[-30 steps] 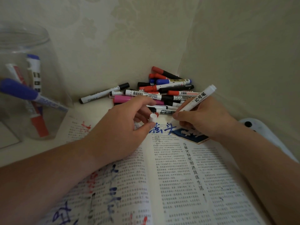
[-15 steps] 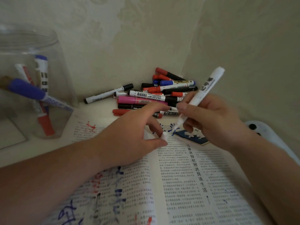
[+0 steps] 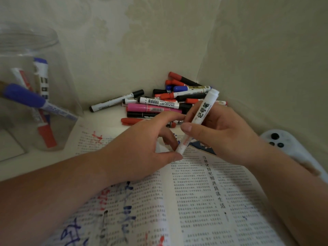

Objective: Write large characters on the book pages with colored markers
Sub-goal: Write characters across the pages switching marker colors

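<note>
Two hands in view. The right hand (image 3: 223,135) has thumb and fingers clamped on the barrel of one white marker (image 3: 201,114), which tilts over the open book (image 3: 195,192) near its far edge. The left hand (image 3: 142,148) pinches the marker's lower end between thumb and fingers; the tip itself is hidden there.

Loose markers (image 3: 156,105) lie piled in the far corner: at least ten (overlap prevents an exact count). One clear jar (image 3: 58,96), far left and cut off by the frame, holds three standing markers (image 3: 41,77). Blue and red handwriting on the left page is partly covered by the left forearm. One white device (image 3: 291,150), right, carries three dark spots; the right forearm hides its near end.
</note>
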